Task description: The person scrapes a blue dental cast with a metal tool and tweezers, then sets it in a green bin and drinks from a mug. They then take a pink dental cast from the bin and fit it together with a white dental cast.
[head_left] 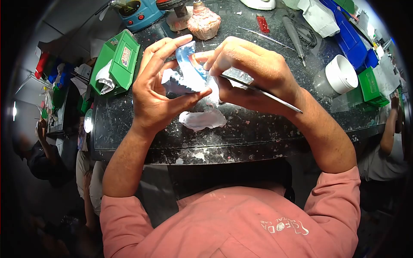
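My left hand [150, 92] is curled around a dental cast [183, 85], its thumb along the lower edge. The cast shows a row of teeth, pale and overexposed under the light. A translucent blue arch-shaped piece [185, 58] stands up at the cast's upper side, by the left fingertips. In my right hand [258, 69] is a slim metal instrument [277, 102], its shaft pointing back toward the wrist. The right fingertips meet the blue piece and cast at their right side; the instrument's working tip is hidden. Below them, a pale horseshoe-shaped piece [203, 119] lies on the bench.
On the left stands a green bin [124, 58]. Behind are a blue machine [140, 15] and a pink-stained, plaster-like lump [204, 21]. To the right lie a rotary handpiece [293, 36], a thin metal tool [266, 38] and a white cup [341, 74]. Other people sit at both sides.
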Demonstrator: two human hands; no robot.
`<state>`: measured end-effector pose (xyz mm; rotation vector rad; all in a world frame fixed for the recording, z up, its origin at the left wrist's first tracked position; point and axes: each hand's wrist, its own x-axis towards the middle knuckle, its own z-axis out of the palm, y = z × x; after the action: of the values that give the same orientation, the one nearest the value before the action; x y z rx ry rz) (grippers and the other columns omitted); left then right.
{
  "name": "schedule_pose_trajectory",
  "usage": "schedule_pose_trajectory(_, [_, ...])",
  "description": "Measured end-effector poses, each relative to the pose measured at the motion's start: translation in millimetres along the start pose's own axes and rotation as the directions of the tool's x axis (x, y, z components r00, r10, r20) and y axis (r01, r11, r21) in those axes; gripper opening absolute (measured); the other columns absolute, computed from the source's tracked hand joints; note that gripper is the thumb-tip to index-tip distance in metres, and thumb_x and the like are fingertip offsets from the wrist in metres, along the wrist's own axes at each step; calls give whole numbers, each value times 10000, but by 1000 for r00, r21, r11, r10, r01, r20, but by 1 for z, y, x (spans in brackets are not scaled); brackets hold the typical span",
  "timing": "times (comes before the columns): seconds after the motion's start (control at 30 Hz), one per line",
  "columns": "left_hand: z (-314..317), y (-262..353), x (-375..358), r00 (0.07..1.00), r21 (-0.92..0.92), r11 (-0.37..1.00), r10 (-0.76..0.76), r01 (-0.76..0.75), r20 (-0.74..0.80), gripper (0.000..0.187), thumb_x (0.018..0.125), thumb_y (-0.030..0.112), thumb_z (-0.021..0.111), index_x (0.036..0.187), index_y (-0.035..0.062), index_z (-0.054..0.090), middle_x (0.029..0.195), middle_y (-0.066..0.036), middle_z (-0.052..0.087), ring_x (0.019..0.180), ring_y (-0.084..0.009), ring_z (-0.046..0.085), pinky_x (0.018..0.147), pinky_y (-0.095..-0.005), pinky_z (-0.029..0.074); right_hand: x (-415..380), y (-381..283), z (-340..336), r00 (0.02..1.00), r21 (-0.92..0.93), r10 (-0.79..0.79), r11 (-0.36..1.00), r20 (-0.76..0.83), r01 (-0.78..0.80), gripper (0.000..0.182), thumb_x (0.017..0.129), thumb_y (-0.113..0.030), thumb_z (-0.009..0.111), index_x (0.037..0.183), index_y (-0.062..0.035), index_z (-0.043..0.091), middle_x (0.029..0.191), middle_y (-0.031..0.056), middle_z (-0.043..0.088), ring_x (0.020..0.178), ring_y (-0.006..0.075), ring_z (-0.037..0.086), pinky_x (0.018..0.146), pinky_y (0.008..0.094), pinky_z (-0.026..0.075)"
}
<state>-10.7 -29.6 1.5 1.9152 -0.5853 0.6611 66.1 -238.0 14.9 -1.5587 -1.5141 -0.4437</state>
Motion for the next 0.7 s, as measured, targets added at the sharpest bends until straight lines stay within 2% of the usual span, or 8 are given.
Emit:
schedule_pose_trajectory(0.1, [-2, 0, 0, 1000, 7, 1000, -2, 2, 15, 791, 632, 43, 887, 1335, -14, 531, 1299, -117, 465, 1204, -186, 505, 983, -343, 513, -1, 2, 1, 1000, 1, -6, 1000, -2, 6, 249, 698, 128, 686, 876, -10, 579, 846, 123, 640, 929, 266, 708, 798, 332, 563])
schedule_pose_trajectory(0.17, [-3, 1, 0, 1000, 38, 999, 4, -5, 28, 789, 632, 24, 875, 1340, -17, 527, 1306, -123, 463, 1225, -194, 490, 1006, -353, 495, -2, 3, 1, 995, 84, 97, 992, 13, -98, 193, 753, 113, 659, 896, 2, 589, 882, 112, 646, 1017, 254, 695, 844, 332, 560])
schedule_pose_trajectory(0.2, [-2, 1, 0, 1000, 24, 1000, -10, 9, 21, 799, 631, 21, 872, 1347, -19, 521, 1307, -123, 456, 1238, -198, 479, 1023, -360, 479, -3, 4, 4, 995, 83, 98, 992, 13, -98, 193, 753, 113, 659, 896, 2, 589, 882, 112, 646, 1017, 254, 695, 844, 332, 560])
schedule_pose_trajectory(0.27, [-1, 1, 0, 1000, 9, 1000, -22, 22, 14, 808, 629, 17, 868, 1355, -20, 515, 1307, -124, 449, 1251, -203, 467, 1039, -366, 463, -4, 4, 11, 959, 287, 250, 936, -135, -203, 144, 777, -42, 725, 874, -29, 620, 840, 82, 669, 829, 187, 706, 770, 289, 568])
schedule_pose_trajectory(0.3, [-1, 1, 0, 1000, 4, 1000, -20, 20, 15, 818, 634, 30, 873, 1365, -20, 508, 1303, -121, 441, 1243, -202, 473, 1036, -366, 464, -5, 4, 11, 957, 294, 266, 929, -117, -222, 132, 786, -47, 726, 875, -24, 631, 861, 75, 688, 857, 148, 709, 795, 277, 573])
schedule_pose_trajectory(0.43, [0, 4, -1, 999, -21, 999, -32, 33, 20, 848, 644, 66, 889, 1387, -18, 491, 1278, -106, 424, 1212, -198, 489, 1040, -365, 456, -3, 0, 12, 975, 201, 175, 969, -135, -146, 136, 775, -14, 725, 871, -24, 630, 859, 79, 690, 852, 164, 709, 778, 284, 564])
schedule_pose_trajectory(0.7, [0, 3, -1, 999, -21, 999, -40, 41, 28, 853, 643, 64, 889, 1391, -18, 488, 1260, -100, 424, 1200, -196, 493, 1053, -365, 445, -4, 2, 13, 978, 166, 152, 978, -141, -128, 146, 776, -30, 741, 872, -27, 631, 852, 80, 685, 845, 182, 709, 766, 292, 559])
